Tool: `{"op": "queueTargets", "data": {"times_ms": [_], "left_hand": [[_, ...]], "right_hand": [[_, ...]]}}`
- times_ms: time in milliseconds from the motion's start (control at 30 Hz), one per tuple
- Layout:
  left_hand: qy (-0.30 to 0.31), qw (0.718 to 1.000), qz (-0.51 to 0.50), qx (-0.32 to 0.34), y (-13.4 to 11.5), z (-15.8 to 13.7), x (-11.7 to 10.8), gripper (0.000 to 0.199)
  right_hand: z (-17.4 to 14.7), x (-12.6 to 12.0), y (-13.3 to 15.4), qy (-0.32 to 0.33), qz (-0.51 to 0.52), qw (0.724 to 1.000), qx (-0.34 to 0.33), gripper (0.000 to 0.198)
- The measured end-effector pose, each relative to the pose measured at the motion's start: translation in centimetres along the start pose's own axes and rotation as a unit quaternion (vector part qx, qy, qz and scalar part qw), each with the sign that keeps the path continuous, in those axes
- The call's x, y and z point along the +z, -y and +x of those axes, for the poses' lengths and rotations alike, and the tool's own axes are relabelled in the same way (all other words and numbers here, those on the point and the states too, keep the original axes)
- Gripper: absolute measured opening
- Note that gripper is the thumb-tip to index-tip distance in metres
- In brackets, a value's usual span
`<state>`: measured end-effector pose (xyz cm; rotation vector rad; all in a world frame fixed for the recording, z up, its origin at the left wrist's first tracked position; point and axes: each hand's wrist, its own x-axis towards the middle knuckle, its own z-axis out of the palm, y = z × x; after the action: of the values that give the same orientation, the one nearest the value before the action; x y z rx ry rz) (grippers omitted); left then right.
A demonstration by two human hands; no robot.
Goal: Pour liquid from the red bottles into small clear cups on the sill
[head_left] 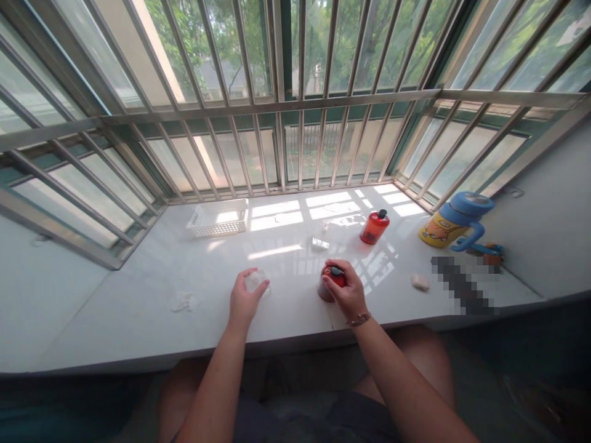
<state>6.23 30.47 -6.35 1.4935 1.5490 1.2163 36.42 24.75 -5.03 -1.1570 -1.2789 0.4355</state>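
Observation:
My right hand (347, 289) is wrapped round a red bottle (325, 293) with a black top, which stands at the front of the white ledge (286, 314). To its left, my left hand (245, 295) curves its thumb and fingers about a whitish, see-through piece (257, 280); whether this is plastic or tissue I cannot tell. Beyond my right hand stands a second red bottle (374, 229) with a black cap. A small shiny, see-through object (320, 243) lies between the two bottles and the window.
A white perforated basket (219, 221) sits at the back left. Thin crumpled white material (183, 301) lies at the left. On the right are a pale bar (420, 282), a blue and yellow flask (450, 224) and a pixelated dark shape (464, 286). Metal bars (277, 107) line the window.

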Motion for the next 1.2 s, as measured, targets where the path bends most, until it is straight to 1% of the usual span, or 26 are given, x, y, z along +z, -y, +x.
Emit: {"op": "queueTargets", "data": {"times_ms": [100,167,233,300,400,467,633,700,833,900,967,1033,1100,1200], "left_hand": [[0.001,1.0,-0.003,0.01,0.07,0.08,-0.04,0.054],[0.003,1.0,-0.004,0.019,0.0,0.11,-0.08,0.051],[0.003,1.0,0.001,0.025,-0.15,0.09,-0.08,0.048],[0.0,1.0,0.001,0.021,-0.34,0.01,0.01,0.048],[-0.014,0.999,-0.043,0.01,-0.55,-0.12,0.23,0.052],[-0.02,0.997,-0.07,0.013,-0.59,-0.18,0.29,0.054],[-0.002,0.999,-0.046,0.011,-0.31,-0.13,0.12,0.051],[-0.004,0.998,-0.054,0.012,-0.11,-0.06,0.19,0.052],[-0.024,0.995,-0.09,0.035,0.1,0.07,0.44,0.059],[-0.021,0.996,-0.079,0.039,0.09,0.1,0.38,0.065],[-0.005,0.998,-0.054,0.035,0.07,0.1,0.25,0.067],[0.006,0.999,-0.043,0.031,0.12,0.07,0.18,0.062],[-0.001,0.998,-0.058,0.032,0.2,0.03,0.26,0.055],[-0.015,0.996,-0.089,0.027,0.19,0.0,0.45,0.059]], "right_hand": [[-0.04,0.11,-0.05,-0.027,0.052,0.998,0.023,0.045],[-0.05,0.13,-0.08,-0.022,0.046,0.998,0.024,0.04],[-0.02,0.1,-0.07,-0.005,0.014,1.0,0.012,0.033],[-0.01,0.11,-0.07,-0.004,0.011,1.0,0.013,0.035],[-0.09,0.28,-0.25,-0.022,0.057,0.998,0.033,0.043],[-0.18,0.44,-0.44,-0.024,0.072,0.996,0.038,0.044],[-0.24,0.53,-0.6,-0.027,0.066,0.997,0.04,0.043],[-0.21,0.43,-0.49,-0.029,0.064,0.997,0.04,0.042],[-0.14,0.21,-0.19,-0.015,0.026,0.999,0.04,0.038],[-0.15,0.21,-0.12,-0.014,0.017,0.999,0.04,0.042],[-0.17,0.29,-0.15,-0.022,0.038,0.998,0.039,0.045],[-0.19,0.35,-0.23,-0.031,0.06,0.997,0.039,0.044],[-0.2,0.35,-0.29,-0.027,0.055,0.997,0.038,0.04],[-0.18,0.29,-0.25,-0.011,0.022,0.999,0.037,0.037]]}}
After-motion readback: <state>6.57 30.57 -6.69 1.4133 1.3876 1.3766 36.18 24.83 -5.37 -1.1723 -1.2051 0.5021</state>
